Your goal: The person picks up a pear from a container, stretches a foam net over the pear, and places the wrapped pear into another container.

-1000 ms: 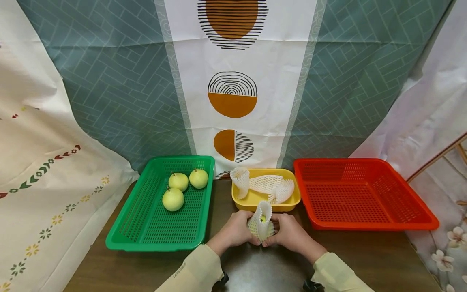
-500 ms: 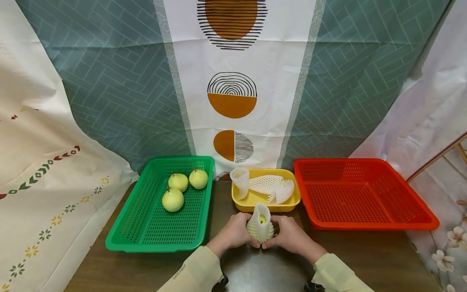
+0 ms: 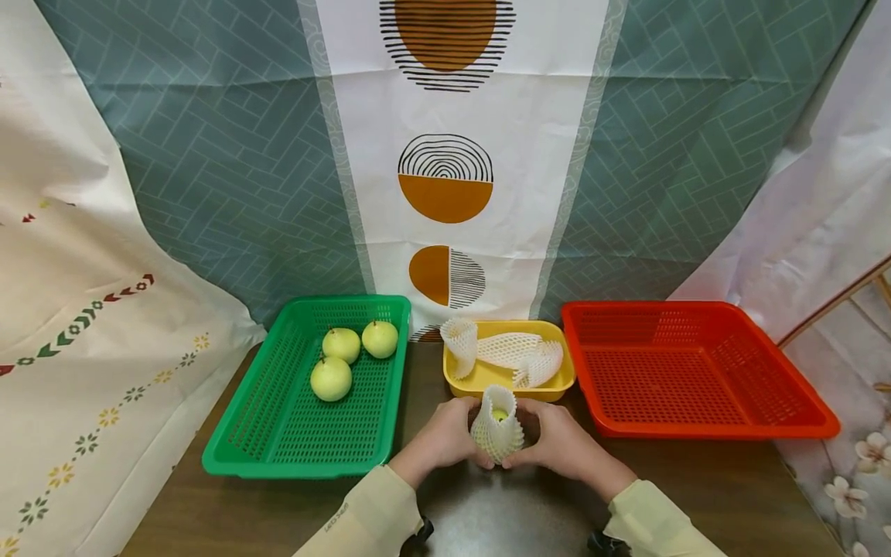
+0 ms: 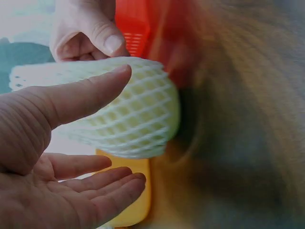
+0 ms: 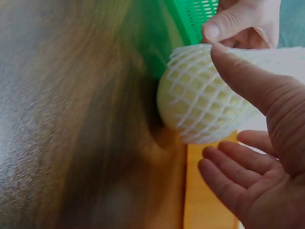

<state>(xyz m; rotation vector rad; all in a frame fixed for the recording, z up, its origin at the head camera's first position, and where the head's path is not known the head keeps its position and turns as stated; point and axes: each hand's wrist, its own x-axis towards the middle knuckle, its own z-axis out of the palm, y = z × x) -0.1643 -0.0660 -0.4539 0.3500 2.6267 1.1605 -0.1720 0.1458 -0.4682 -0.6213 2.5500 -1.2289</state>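
Note:
A pale yellow-green pear point(image 3: 500, 415) stands on the table inside a white foam net sleeve point(image 3: 497, 444), whose loose end rises above the fruit. My left hand point(image 3: 448, 435) is at its left side, my right hand point(image 3: 559, 441) at its right. In the left wrist view, the left thumb lies in front of the netting point(image 4: 138, 109), while the fingers spread below with a gap. From the right wrist view, the right fingers are likewise relaxed and apart from the netted pear point(image 5: 202, 98), with the thumb tip by its upper side. Whether either thumb touches it, I cannot tell.
On the left, a green basket point(image 3: 292, 470) holds 3 bare pears point(image 3: 331, 379). Behind my hands, a yellow tray point(image 3: 452, 387) contains loose foam nets point(image 3: 511, 350). A red basket point(image 3: 696, 430) stands at the right on the brown table point(image 3: 731, 495). Patterned cloth hangs behind.
The sleeve's open top now stands rounder and more upright around the pear. Both hands have loosened, and the right hand has drawn slightly away from the fruit.

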